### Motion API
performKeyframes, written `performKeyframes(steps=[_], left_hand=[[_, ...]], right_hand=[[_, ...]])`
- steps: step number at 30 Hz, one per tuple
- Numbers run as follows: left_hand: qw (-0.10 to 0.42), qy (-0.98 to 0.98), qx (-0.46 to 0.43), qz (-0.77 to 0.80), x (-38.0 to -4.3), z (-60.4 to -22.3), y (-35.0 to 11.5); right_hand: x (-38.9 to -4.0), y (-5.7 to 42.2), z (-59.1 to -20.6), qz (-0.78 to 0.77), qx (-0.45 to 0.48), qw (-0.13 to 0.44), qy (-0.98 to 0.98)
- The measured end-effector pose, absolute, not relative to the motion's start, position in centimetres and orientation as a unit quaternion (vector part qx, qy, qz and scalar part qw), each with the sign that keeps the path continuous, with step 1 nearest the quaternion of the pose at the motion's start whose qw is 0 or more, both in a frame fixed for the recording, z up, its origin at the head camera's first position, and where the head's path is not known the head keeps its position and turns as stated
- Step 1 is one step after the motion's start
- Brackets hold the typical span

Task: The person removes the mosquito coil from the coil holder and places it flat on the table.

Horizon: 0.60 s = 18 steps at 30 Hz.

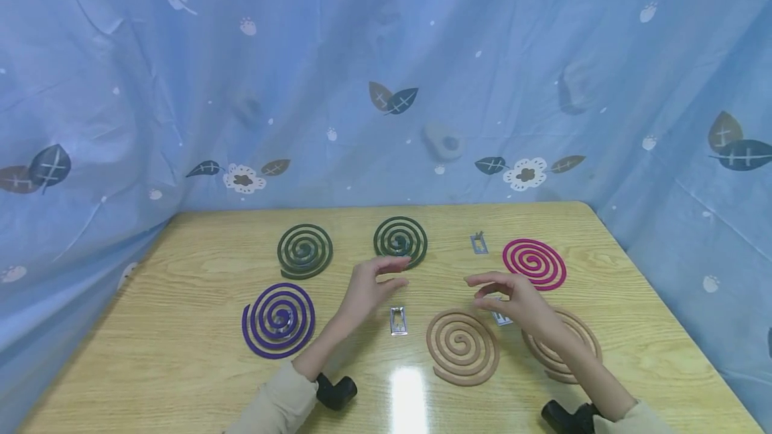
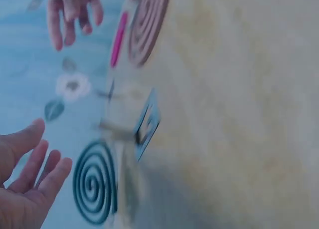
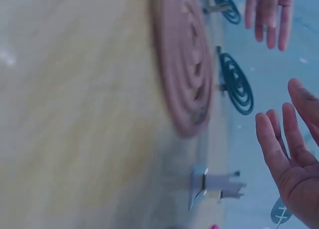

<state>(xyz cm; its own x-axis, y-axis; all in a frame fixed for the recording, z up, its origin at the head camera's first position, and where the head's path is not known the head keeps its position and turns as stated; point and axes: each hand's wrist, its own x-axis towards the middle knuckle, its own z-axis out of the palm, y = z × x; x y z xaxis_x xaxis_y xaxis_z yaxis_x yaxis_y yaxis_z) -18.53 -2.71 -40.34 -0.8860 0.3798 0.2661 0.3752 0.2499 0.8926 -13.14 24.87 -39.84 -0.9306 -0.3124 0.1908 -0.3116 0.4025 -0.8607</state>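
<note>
Hands raised over the pale wood-grain worktop (image 1: pixel 151 340), neither holding anything. Left hand (image 1: pixel 370 286): thumb and fingers apart, near one of the dark green spiral coils. Right hand (image 1: pixel 512 297): likewise apart, above a silvery metal stand (image 1: pixel 501 318) it partly hides; gap presumably left to avoid knocking the coils.

Green coils sit on supports in the right wrist view, probably to keep them off the surface. Glint at the purple coil's centre suggests the same. Bare stands lie among the coils, likely for easy reach.

Count, coils, six: two dark green (image 1: pixel 304 251) (image 1: pixel 401 242), far side; one purple spiral coil (image 1: pixel 280 319), left; one magenta spiral coil (image 1: pixel 533 261), far right; two tan spiral coils (image 1: pixel 461 342) (image 1: pixel 547 353), near right.

Count, bare stands, three: that one, one centre (image 1: pixel 398 321), one far (image 1: pixel 479 244). Support under magenta: cannot tell.
</note>
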Motion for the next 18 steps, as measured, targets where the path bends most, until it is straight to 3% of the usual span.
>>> performKeyframes(steps=[7, 18], left_hand=[[-0.022, 0.790, 0.194, 0.582, -21.5, -40.6, -4.0], [-0.061, 0.797, 0.164, 0.578, -24.7, -41.4, -4.6]], right_hand=[[-16.0, 23.0, -39.7, -0.557, -0.152, 0.042, 0.816], [-20.2, 21.2, -39.6, -0.622, -0.129, 0.060, 0.770]])
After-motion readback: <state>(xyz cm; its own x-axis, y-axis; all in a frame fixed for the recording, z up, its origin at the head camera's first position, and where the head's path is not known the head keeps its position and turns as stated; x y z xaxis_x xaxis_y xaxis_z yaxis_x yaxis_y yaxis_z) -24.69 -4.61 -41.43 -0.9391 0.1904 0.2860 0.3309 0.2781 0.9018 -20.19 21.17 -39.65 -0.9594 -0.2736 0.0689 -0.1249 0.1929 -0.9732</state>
